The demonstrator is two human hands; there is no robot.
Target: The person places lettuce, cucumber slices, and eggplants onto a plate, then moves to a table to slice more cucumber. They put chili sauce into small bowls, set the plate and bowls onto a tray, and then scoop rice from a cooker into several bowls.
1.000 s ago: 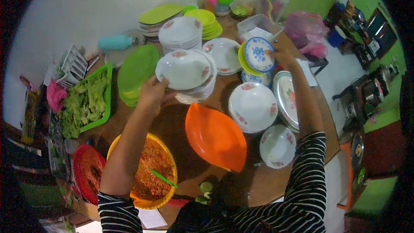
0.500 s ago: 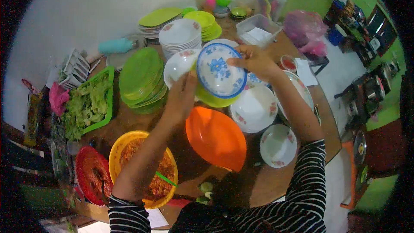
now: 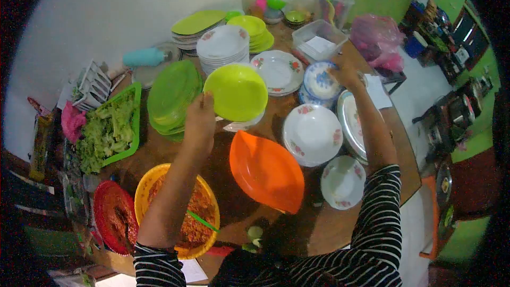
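My left hand (image 3: 201, 117) is closed on the left rim of a yellow-green plate (image 3: 236, 93), which it holds up over the middle of the table. Part of a white dish (image 3: 247, 124) shows just beneath that plate. Over on the right, my right hand (image 3: 348, 73) grips the right edge of a small white plate with blue flowers and a blue rim (image 3: 321, 79). This small plate overlaps another blue-patterned plate (image 3: 311, 99). White plates with red flowers (image 3: 279, 72) stand between my hands, and a similar white bowl (image 3: 312, 134) sits below my right hand.
In front lies an orange leaf-shaped dish (image 3: 267, 172). Yellow (image 3: 139, 202) and red (image 3: 101, 218) basins of red food stand front left, near a green tray of lettuce (image 3: 136, 122). Stacked green plates (image 3: 172, 93), white bowls (image 3: 223, 42) and a clear plastic box (image 3: 337, 42) occupy the back.
My right hand has carried the blue-flowered plate from the centre to the right, over the other blue plate. My left hand has moved left and now holds the yellow-green plate in full view.
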